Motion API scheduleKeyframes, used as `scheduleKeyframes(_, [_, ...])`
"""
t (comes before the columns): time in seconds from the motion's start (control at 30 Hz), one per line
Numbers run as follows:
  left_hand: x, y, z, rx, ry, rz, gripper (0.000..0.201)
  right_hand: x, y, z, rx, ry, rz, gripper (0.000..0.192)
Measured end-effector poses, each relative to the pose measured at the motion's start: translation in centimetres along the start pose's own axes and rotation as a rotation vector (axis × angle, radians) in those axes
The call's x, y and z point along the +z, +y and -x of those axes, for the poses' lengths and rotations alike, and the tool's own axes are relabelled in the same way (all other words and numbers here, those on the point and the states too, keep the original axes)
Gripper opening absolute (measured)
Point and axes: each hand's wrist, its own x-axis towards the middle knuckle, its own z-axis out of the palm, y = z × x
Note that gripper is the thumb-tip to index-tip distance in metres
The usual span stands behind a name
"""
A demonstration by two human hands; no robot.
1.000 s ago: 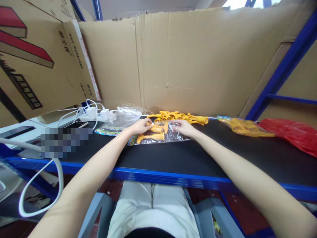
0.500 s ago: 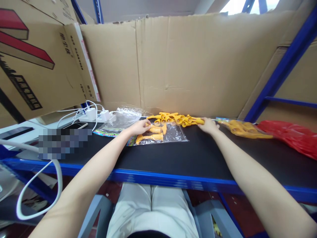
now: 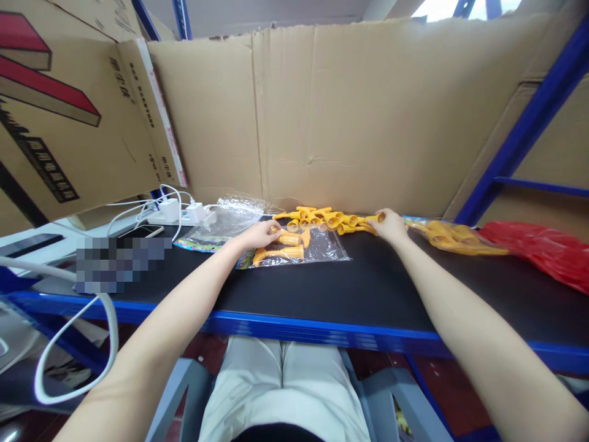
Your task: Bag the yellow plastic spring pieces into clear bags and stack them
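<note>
My left hand [image 3: 263, 234] is closed at the left end of a clear plastic bag [image 3: 329, 248] lying flat on the black table. A few orange-yellow plastic pieces [image 3: 285, 252] with ribbed, flared ends show inside this bag. Behind it, against the cardboard, lies a loose pile of similar horn-shaped yellow pieces [image 3: 322, 216]. At the pile's right end, my right hand [image 3: 391, 227] has its fingers closed around a yellow horn-shaped piece [image 3: 380, 218], whose flared cup shows by the thumb and fingers.
Right of my right hand are a filled clear bag of yellow pieces [image 3: 453, 236] and a red plastic bag [image 3: 538, 248]. An unfilled clear bag [image 3: 221, 224], white chargers with cables [image 3: 170, 210] and a phone [image 3: 142, 232] lie to the left. Cardboard [image 3: 345, 123] walls the back.
My right hand has shifted slightly, and the flared cup of a yellow piece now shows at its fingers. My left hand stays at the bag with little movement.
</note>
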Motion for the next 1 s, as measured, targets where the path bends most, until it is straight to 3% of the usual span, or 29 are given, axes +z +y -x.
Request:
scheduleKeyframes(0.17, [-0.1, 0.1, 0.1, -0.003, -0.008, 0.0, 0.031, -0.9, -1.2, 0.5, -0.105, 0.289, -0.26, 0.041])
scheduleKeyframes(0.33, [-0.2, 0.4, 0.2, -0.01, -0.01, -0.027, 0.031, -1.4, -3.0, 0.8, -0.208, 0.321, -0.603, 0.046])
scheduleKeyframes(0.43, [-0.2, 0.4, 0.2, -0.005, -0.009, -0.027, 0.032, -1.6, -4.5, 1.6, -0.328, 0.21, -0.74, 0.044])
scheduleKeyframes(0.5, [-0.3, 0.4, 0.3, 0.001, -0.008, -0.024, 0.032, -1.9, -5.6, 2.5, -0.437, 0.066, -0.72, 0.043])
scheduleKeyframes(0.6, [-0.3, 0.5, 0.3, -0.005, -0.014, -0.027, 0.031, -2.6, -6.8, 4.1, -0.585, -0.223, -0.544, 0.043])
scheduleKeyframes(0.73, [-0.3, 0.4, 0.3, 0.001, -0.008, -0.024, 0.031, -3.4, -7.8, 5.9, -0.644, -0.538, -0.29, 0.043])
scheduleKeyframes(0.8, [-0.2, 0.3, 0.2, 0.003, -0.002, -0.018, 0.031, -3.6, -8.2, 6.5, -0.68, -0.596, -0.168, 0.042])
scheduleKeyframes(1.0, [-0.1, 0.0, 0.1, 0.004, -0.006, 0.008, 0.033, -4.3, -8.7, 7.2, -0.737, -0.564, 0.185, 0.022])
